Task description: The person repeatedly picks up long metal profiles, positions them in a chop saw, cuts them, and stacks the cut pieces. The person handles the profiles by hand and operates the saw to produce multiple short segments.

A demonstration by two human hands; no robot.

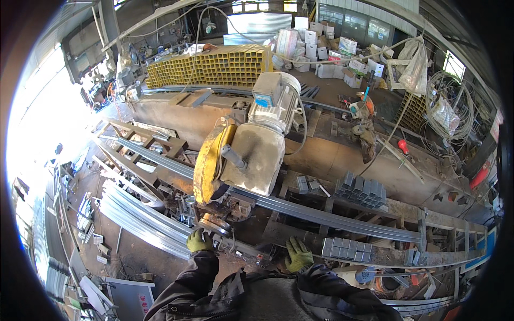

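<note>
A cut-off saw with a large grey motor (273, 107) and a yellow blade guard (210, 163) stands in front of me. Long steel tubes (342, 218) run across the bench beneath it. My left hand (199, 242), in a yellow-green glove, is closed beside a round metal handwheel (216, 222); what its fingers hold is hidden. On the bench's near edge my right hand (298, 255), gloved alike, lies flat with fingers apart. Just right of it sit short cut square tube pieces (347, 250). More cut pieces (361, 190) are stacked behind the long tubes.
A big rusty beam (332, 158) crosses behind the saw. Beyond it rises a stack of yellow square tubes (211, 67), with white cartons (324, 69) at the back. Long shiny profiles (142, 214) lie at left. Coiled wire (455, 107) hangs at right.
</note>
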